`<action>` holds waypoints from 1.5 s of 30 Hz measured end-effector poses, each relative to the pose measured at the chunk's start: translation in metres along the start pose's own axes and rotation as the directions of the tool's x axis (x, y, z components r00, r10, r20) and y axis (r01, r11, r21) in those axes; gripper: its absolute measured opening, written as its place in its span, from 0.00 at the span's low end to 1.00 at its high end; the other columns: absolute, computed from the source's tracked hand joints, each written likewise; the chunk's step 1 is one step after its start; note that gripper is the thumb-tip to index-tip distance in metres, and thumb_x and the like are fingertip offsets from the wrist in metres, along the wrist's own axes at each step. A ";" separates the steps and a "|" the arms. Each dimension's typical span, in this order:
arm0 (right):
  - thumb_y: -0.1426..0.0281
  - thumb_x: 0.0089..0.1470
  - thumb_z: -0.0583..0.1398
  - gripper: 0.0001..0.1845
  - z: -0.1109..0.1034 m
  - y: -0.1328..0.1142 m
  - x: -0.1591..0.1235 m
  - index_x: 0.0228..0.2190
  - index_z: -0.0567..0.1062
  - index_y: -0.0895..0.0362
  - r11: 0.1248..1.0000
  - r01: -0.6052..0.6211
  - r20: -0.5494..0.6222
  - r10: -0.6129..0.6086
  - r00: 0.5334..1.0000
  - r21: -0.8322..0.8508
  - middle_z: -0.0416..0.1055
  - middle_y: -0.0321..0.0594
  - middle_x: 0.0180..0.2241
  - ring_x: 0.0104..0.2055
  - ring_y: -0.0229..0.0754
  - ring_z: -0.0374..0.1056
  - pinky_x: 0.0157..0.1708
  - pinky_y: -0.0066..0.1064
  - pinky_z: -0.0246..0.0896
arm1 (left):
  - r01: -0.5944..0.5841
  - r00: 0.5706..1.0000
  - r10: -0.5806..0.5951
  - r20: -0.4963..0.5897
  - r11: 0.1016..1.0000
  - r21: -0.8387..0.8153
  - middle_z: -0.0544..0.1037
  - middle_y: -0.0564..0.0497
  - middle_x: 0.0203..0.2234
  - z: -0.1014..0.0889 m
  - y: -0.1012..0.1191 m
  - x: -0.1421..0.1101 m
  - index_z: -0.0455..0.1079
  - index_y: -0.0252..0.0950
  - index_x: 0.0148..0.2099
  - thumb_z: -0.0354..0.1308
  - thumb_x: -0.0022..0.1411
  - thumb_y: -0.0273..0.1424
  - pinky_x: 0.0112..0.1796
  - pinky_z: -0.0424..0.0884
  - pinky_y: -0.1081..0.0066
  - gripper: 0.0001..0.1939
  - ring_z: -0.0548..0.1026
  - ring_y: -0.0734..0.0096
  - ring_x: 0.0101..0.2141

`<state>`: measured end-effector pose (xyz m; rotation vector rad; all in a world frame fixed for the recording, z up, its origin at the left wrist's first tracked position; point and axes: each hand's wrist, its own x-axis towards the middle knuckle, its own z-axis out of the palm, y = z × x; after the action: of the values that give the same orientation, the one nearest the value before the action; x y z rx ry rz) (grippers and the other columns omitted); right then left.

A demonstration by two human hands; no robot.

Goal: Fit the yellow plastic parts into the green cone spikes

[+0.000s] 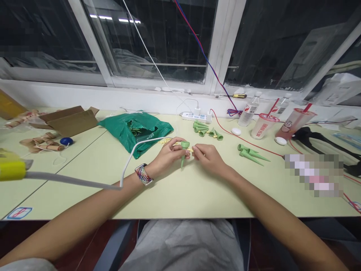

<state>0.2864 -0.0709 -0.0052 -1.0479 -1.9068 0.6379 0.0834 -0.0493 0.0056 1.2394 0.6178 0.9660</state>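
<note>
My left hand (165, 158), with a woven watch band on its wrist, is closed around a green plastic cone spike (185, 144). The spike hangs point down, its wide ring end up. My right hand (209, 159) pinches a small yellow plastic piece (190, 149) against the spike's side; whether it is seated in the spike is hidden by the fingers. More yellow pieces (163, 141) lie behind my left hand. Beyond my hands is a bunch of green spikes (201, 128), some with yellow parts, and a smaller group of green spikes (249, 152) lies to the right.
A torn green plastic bag (113, 128) with spikes inside lies at left, near an open cardboard box (67, 120) and a wooden toy with a blue ball (66, 141). A white cable (76, 180) crosses above my left forearm. A power strip (194, 117), bottle (249, 111) and cups (262, 128) stand behind.
</note>
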 end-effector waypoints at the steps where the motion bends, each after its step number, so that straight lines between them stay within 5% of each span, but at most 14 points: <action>1: 0.50 0.69 0.48 0.27 0.002 0.000 0.001 0.27 0.70 0.55 0.992 -0.094 0.027 0.092 0.995 0.082 0.69 0.38 0.24 0.26 0.39 0.66 0.29 0.32 0.62 | -0.008 1.000 0.008 0.004 1.000 0.004 0.80 0.54 0.31 0.000 0.000 0.000 0.68 0.39 0.48 0.73 0.55 0.30 0.42 0.72 0.66 0.22 0.80 0.69 0.33; 4: 0.49 0.68 0.49 0.25 0.002 -0.001 0.002 0.30 0.68 0.54 0.960 -0.190 0.038 0.186 0.982 0.207 0.68 0.36 0.25 0.24 0.39 0.65 0.27 0.31 0.60 | 0.005 1.000 -0.005 -0.007 1.000 -0.020 0.80 0.54 0.32 -0.002 0.002 0.001 0.69 0.39 0.49 0.72 0.56 0.29 0.42 0.72 0.68 0.21 0.80 0.69 0.34; 9: 0.55 0.64 0.57 0.17 -0.005 -0.006 0.001 0.31 0.68 0.54 0.990 0.107 -0.024 -0.110 0.994 -0.094 0.67 0.38 0.31 0.30 0.39 0.60 0.32 0.31 0.55 | 0.160 0.987 -0.157 0.031 0.980 -0.115 0.79 0.54 0.34 -0.005 0.003 0.001 0.70 0.37 0.42 0.73 0.55 0.27 0.41 0.72 0.72 0.16 0.79 0.73 0.34; 13: 0.53 0.68 0.45 0.24 0.007 -0.009 0.002 0.23 0.56 0.52 0.951 -0.241 0.165 0.210 0.964 0.194 0.53 0.31 0.20 0.22 0.38 0.55 0.27 0.31 0.54 | 0.036 0.999 -0.037 0.029 0.999 0.024 0.80 0.53 0.30 -0.003 0.002 -0.001 0.70 0.37 0.45 0.72 0.56 0.28 0.41 0.72 0.70 0.17 0.80 0.70 0.34; 15: 0.52 0.69 0.43 0.24 0.010 -0.012 0.001 0.25 0.56 0.51 0.927 -0.293 0.176 0.256 0.951 0.233 0.54 0.31 0.19 0.22 0.39 0.56 0.26 0.31 0.54 | 0.035 0.999 -0.035 0.015 0.999 0.004 0.80 0.53 0.30 -0.003 0.003 -0.001 0.70 0.38 0.46 0.72 0.57 0.27 0.40 0.73 0.70 0.18 0.80 0.70 0.33; 20: 0.54 0.65 0.54 0.19 0.006 -0.015 -0.002 0.28 0.63 0.54 0.975 0.106 -0.027 -0.113 0.993 -0.195 0.64 0.38 0.28 0.30 0.39 0.59 0.31 0.30 0.51 | 0.280 0.960 -0.271 0.072 0.938 -0.202 0.80 0.51 0.32 -0.004 0.005 0.000 0.69 0.36 0.38 0.73 0.53 0.25 0.37 0.74 0.75 0.15 0.79 0.73 0.33; 26: 0.55 0.72 0.37 0.24 0.020 -0.015 -0.003 0.25 0.53 0.51 0.975 -0.200 0.083 0.192 0.978 0.097 0.50 0.30 0.19 0.21 0.39 0.53 0.25 0.30 0.49 | -0.047 0.992 0.062 -0.109 0.990 0.134 0.79 0.54 0.29 0.002 0.007 -0.003 0.71 0.38 0.46 0.75 0.51 0.26 0.37 0.75 0.73 0.23 0.80 0.71 0.32; 30: 0.58 0.71 0.46 0.19 0.011 -0.014 -0.004 0.29 0.62 0.54 0.926 0.147 -0.019 -0.164 0.986 -0.347 0.65 0.38 0.27 0.26 0.39 0.57 0.27 0.31 0.45 | 0.235 0.972 -0.234 0.024 0.965 -0.118 0.80 0.51 0.32 -0.002 0.013 -0.001 0.71 0.35 0.40 0.73 0.52 0.25 0.38 0.76 0.75 0.15 0.80 0.73 0.33; 34: 0.62 0.69 0.48 0.16 0.000 -0.010 -0.003 0.30 0.64 0.54 0.769 0.351 0.113 -0.346 0.931 -0.535 0.66 0.39 0.29 0.26 0.39 0.54 0.27 0.34 0.39 | 0.375 0.923 -0.349 0.159 0.911 -0.174 0.79 0.50 0.31 -0.005 0.015 -0.001 0.72 0.33 0.37 0.71 0.53 0.23 0.35 0.75 0.78 0.11 0.78 0.76 0.31; 36: 0.62 0.69 0.48 0.16 0.002 -0.011 -0.003 0.29 0.62 0.54 0.865 0.291 0.085 -0.282 0.956 -0.409 0.64 0.37 0.28 0.26 0.38 0.55 0.28 0.32 0.42 | 0.284 0.954 -0.269 0.128 0.951 -0.119 0.79 0.51 0.32 -0.003 0.014 -0.003 0.72 0.35 0.39 0.72 0.54 0.25 0.37 0.75 0.75 0.13 0.79 0.74 0.31; 39: 0.59 0.68 0.48 0.18 0.011 -0.017 -0.002 0.26 0.57 0.52 0.997 -0.012 0.022 0.010 1.000 0.081 0.57 0.32 0.23 0.24 0.37 0.53 0.27 0.30 0.47 | 0.007 1.000 -0.008 0.001 0.994 0.112 0.79 0.52 0.30 0.005 0.013 -0.008 0.71 0.38 0.45 0.73 0.53 0.29 0.39 0.75 0.69 0.19 0.80 0.68 0.33; 42: 0.55 0.65 0.49 0.21 0.019 -0.026 -0.001 0.24 0.51 0.51 0.724 -0.403 0.258 0.310 0.915 0.560 0.44 0.26 0.19 0.19 0.35 0.40 0.22 0.29 0.43 | -0.227 0.950 0.296 -0.097 0.872 0.434 0.79 0.51 0.33 0.012 0.013 -0.014 0.74 0.39 0.46 0.74 0.52 0.29 0.40 0.74 0.68 0.19 0.79 0.65 0.35; 44: 0.52 0.64 0.50 0.23 0.020 -0.029 0.000 0.24 0.50 0.50 0.581 -0.525 0.386 0.355 0.851 0.622 0.41 0.24 0.19 0.18 0.34 0.37 0.20 0.29 0.43 | -0.288 0.909 0.402 -0.108 0.794 0.535 0.80 0.49 0.37 0.014 0.013 -0.016 0.75 0.40 0.45 0.72 0.53 0.29 0.42 0.73 0.68 0.17 0.78 0.65 0.38; 45: 0.51 0.64 0.50 0.23 0.019 -0.029 0.000 0.25 0.52 0.50 0.607 -0.520 0.371 0.365 0.854 0.601 0.42 0.24 0.18 0.17 0.34 0.39 0.21 0.29 0.44 | -0.284 0.912 0.397 -0.107 0.797 0.533 0.80 0.50 0.37 0.013 0.014 -0.016 0.75 0.40 0.45 0.72 0.53 0.28 0.43 0.73 0.67 0.17 0.78 0.66 0.38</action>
<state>0.2578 -0.0867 0.0062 -0.9665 -1.3375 1.6700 0.0831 -0.0691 0.0208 1.7773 0.8749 1.3054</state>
